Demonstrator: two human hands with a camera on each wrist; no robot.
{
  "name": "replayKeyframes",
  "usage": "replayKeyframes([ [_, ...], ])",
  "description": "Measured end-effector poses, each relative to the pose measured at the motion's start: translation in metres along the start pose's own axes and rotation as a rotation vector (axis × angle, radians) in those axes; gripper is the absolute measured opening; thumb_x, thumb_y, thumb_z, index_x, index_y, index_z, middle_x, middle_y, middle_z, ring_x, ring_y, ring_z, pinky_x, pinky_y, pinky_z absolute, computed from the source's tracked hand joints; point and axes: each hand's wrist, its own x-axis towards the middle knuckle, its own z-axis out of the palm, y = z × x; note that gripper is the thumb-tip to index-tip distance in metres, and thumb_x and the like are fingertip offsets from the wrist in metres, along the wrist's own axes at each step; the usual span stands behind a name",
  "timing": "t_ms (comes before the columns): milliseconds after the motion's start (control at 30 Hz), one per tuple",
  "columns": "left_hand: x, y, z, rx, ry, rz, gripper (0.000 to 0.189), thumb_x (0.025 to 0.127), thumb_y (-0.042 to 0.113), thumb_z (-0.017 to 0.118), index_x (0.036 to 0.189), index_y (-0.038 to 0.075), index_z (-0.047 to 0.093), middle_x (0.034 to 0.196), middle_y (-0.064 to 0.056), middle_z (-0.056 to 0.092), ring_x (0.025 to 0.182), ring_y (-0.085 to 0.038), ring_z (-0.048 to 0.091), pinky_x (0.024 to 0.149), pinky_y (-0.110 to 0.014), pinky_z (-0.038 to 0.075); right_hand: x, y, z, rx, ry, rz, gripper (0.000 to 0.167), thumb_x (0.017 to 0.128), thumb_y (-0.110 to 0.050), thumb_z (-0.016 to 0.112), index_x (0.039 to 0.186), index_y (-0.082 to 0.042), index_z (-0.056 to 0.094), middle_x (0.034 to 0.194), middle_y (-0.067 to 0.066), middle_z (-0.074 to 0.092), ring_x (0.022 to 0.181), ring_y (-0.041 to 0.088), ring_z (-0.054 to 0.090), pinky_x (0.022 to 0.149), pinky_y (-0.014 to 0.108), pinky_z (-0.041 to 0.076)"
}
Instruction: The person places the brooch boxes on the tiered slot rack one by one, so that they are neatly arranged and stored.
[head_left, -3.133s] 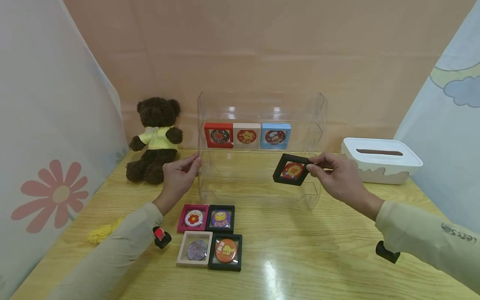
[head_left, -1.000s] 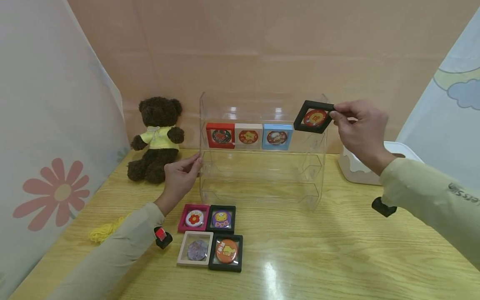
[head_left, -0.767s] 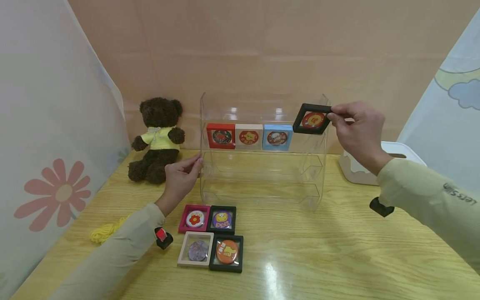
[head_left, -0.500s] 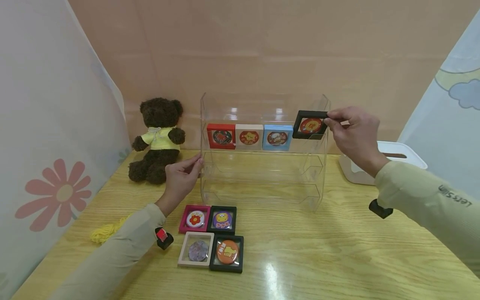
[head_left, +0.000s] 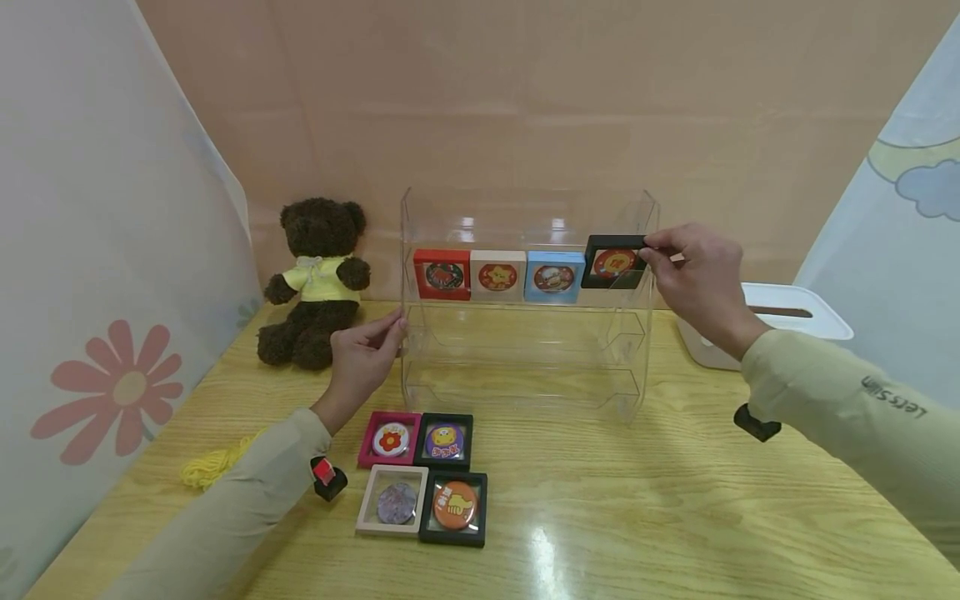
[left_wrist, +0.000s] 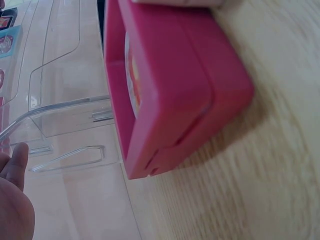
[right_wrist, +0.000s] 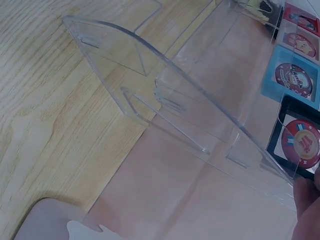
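My right hand pinches the right edge of a black square badge frame with a red round badge inside. That frame stands in a tier of the clear acrylic display rack, right of the blue frame. Further left in the same tier are a cream frame and a red frame. My left hand pinches the rack's left side edge between thumb and fingers. In the right wrist view, fingertips meet the corner of the black frame; the rest of that hand is mostly cut off.
Several frames lie before the rack: pink, black with a purple badge, cream, black with an orange badge. Around them are yellow yarn, a teddy bear and a white tissue box.
The right hand has raised the black frame from in front of the rack, then lowered it into the tier beside the blue frame, levelling it. The left hand keeps its hold on the rack.
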Motion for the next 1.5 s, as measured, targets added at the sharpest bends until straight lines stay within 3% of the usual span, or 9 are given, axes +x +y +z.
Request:
replayKeyframes([
  [233,0.0,0.0,0.0,-0.004,0.001,0.004,0.019,0.086,-0.013,0.06,0.103,-0.019,0.063,0.089,-0.028,0.066,0.062,-0.042,0.064,0.053,-0.022,0.056,-0.004,-0.004,0.001,-0.006,-0.021,-0.014,0.007,0.083,0.0,0.071,0.087,0.005,0.072,0.082,0.017,0.067,0.07,0.028,0.064,0.06,0.002,0.033],
  [467,0.0,0.0,-0.001,-0.007,0.003,0.009,0.019,0.086,-0.013,0.061,0.103,-0.019,0.063,0.089,-0.027,0.066,0.062,-0.041,0.064,0.053,-0.022,0.056,-0.005,-0.004,0.002,-0.024,-0.045,-0.019,0.008,0.084,-0.002,0.071,0.088,0.005,0.072,0.084,0.019,0.068,0.068,0.03,0.064,0.056,0.033,0.046],
  [567,0.0,0.001,-0.001,-0.008,0.004,0.005,0.019,0.086,-0.013,0.061,0.103,-0.019,0.063,0.09,-0.027,0.066,0.063,-0.042,0.065,0.053,-0.023,0.057,-0.004,-0.006,0.001,-0.023,-0.069,-0.013,0.007,0.084,0.001,0.07,0.088,0.006,0.072,0.083,0.018,0.068,0.069,0.03,0.063,0.057,0.038,0.045],
  [933,0.0,0.002,0.0,-0.015,0.0,0.006,0.018,0.086,-0.013,0.06,0.103,-0.019,0.063,0.089,-0.031,0.065,0.062,-0.044,0.063,0.054,-0.021,0.056,-0.003,-0.009,-0.003,-0.048,-0.166,0.01,0.007,0.084,0.004,0.067,0.087,0.008,0.071,0.083,0.018,0.067,0.07,0.03,0.06,0.06,0.042,0.045],
  [1500,-0.002,0.001,-0.001,-0.036,-0.009,0.001,0.018,0.087,-0.013,0.06,0.104,-0.02,0.062,0.091,-0.032,0.064,0.069,-0.046,0.064,0.055,-0.03,0.057,-0.004,-0.012,-0.006,-0.063,-0.228,0.042,0.01,0.085,0.002,0.065,0.09,0.008,0.072,0.086,0.019,0.067,0.07,0.03,0.061,0.061,0.044,0.046],
])
